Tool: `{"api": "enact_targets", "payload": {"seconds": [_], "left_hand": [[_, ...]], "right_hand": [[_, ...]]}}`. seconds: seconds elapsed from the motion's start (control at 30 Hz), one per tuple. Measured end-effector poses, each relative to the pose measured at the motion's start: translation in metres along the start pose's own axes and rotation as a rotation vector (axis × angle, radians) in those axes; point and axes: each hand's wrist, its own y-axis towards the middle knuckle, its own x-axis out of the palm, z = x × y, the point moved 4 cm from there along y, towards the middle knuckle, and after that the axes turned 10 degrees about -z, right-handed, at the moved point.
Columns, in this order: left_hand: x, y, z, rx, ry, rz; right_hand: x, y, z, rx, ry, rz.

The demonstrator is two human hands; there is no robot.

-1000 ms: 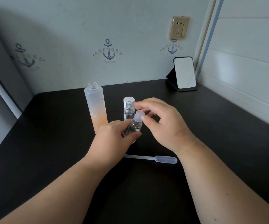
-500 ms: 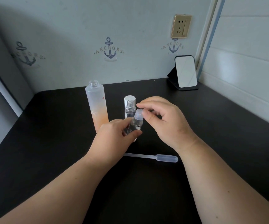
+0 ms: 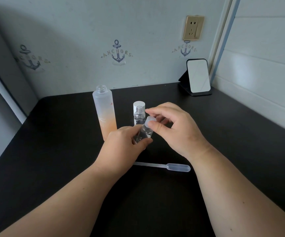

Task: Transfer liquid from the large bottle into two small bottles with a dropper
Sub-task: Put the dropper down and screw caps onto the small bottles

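Black table [image 3: 52, 151]: left hand [image 3: 121, 144] gripping tilted small bottle [image 3: 144, 134], neck leaning toward right hand [image 3: 176, 129], which is pinching cap [image 3: 150, 120].

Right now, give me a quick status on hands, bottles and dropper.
Left hand grips small bottle; right hand pinches its cap. Large bottle open, second small bottle uncapped. Dropper lies on table, nothing blocking.

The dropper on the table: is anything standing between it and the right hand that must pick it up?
Nothing visible does. The dropper lies free on the black table, just below the right hand. But that hand pinches the cap of the small bottle, which the left hand holds.
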Motion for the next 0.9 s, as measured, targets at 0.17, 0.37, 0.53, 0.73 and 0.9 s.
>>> {"api": "enact_targets", "payload": {"seconds": [0.17, 0.37, 0.53, 0.73, 0.9], "left_hand": [[0.0009, -0.0002, 0.0001, -0.006, -0.007, -0.004], [0.0005, -0.0002, 0.0004, -0.006, -0.014, -0.011], [0.0000, 0.0000, 0.0013, 0.006, -0.017, -0.008], [0.0001, -0.0004, 0.0023, 0.018, -0.018, 0.014], [0.0005, 0.0000, 0.0026, 0.016, -0.020, 0.010]], "right_hand": [[0.0021, -0.0001, 0.0017, 0.021, -0.014, -0.013], [0.0012, -0.0002, 0.0021, 0.012, 0.043, -0.023], [0.0011, -0.0008, 0.0028, 0.011, 0.064, -0.020], [0.0020, -0.0001, 0.0030, 0.033, 0.030, -0.025], [0.0023, -0.0004, 0.0031, 0.033, 0.028, -0.019]]}}
